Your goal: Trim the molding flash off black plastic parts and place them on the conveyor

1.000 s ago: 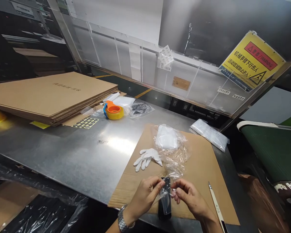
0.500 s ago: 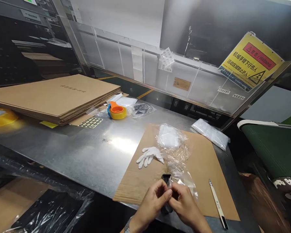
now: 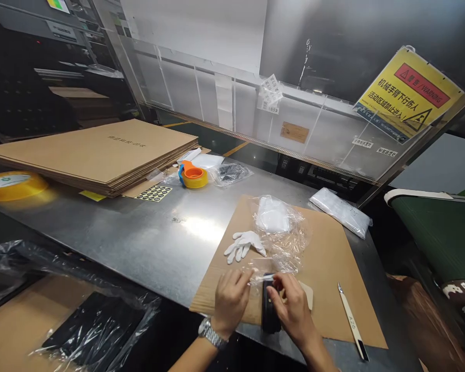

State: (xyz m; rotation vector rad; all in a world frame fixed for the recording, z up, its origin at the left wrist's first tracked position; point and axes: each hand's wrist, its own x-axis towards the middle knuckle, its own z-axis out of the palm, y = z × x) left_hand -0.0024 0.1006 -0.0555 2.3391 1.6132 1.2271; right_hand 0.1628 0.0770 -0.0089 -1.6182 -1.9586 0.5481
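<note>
My left hand, with a metal watch on its wrist, is closed on a piece of clear plastic film over the cardboard sheet's front edge. Beside it, my right hand is closed at the top of a black object, with a small white strip at the fingertips. The black object stands out past the front edge of the brown cardboard. A white glove lies beyond my left hand, next to crumpled clear plastic bags with something white inside.
A pen-like knife lies at the right. Stacked cardboard, orange-yellow tape, a sticker sheet and a wide tape roll are at the left. A white packet lies at the back right.
My hands have moved apart, the left one to the left with plastic film. More of the black object now shows between them, and a small beige piece shows beside my right hand.
</note>
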